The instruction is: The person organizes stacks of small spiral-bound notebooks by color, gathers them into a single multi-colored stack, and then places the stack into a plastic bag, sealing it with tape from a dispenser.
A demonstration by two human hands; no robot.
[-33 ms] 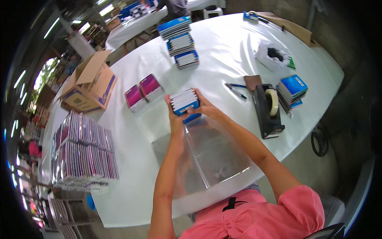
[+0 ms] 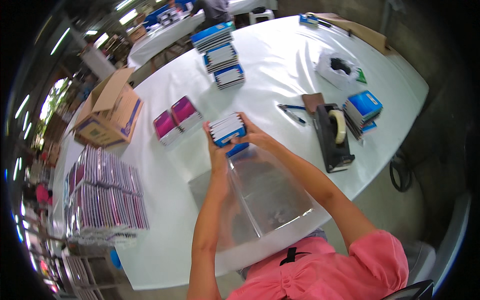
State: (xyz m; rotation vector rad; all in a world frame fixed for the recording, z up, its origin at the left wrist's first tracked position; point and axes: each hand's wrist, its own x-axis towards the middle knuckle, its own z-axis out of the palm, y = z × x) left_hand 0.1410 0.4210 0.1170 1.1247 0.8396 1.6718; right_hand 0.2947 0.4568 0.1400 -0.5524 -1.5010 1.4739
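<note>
Between my two hands is a small stack of blue notebooks (image 2: 227, 129), its white page edges facing up. My left hand (image 2: 216, 150) grips its left side, and my right hand (image 2: 252, 132) wraps its right side, thumbs near the front. Just below, another blue notebook (image 2: 237, 149) shows partly beneath my hands. Clear plastic bags (image 2: 270, 195) lie flat on the table under my forearms. Left of my hands sit two bundles of magenta notebooks (image 2: 176, 119).
A tall pile of wrapped notebooks (image 2: 107, 200) stands at left, near an open cardboard box (image 2: 111, 110). Stacked blue notebooks (image 2: 220, 55) rise at the back. On the right are a tape dispenser (image 2: 332, 140), pens (image 2: 292, 111), a white plastic bag (image 2: 336, 71) and more blue notebooks (image 2: 364, 109).
The whole view shifts slightly, moving the table things a little to the left. Both hands keep hold of the notebook stack, with hardly any change in grip.
</note>
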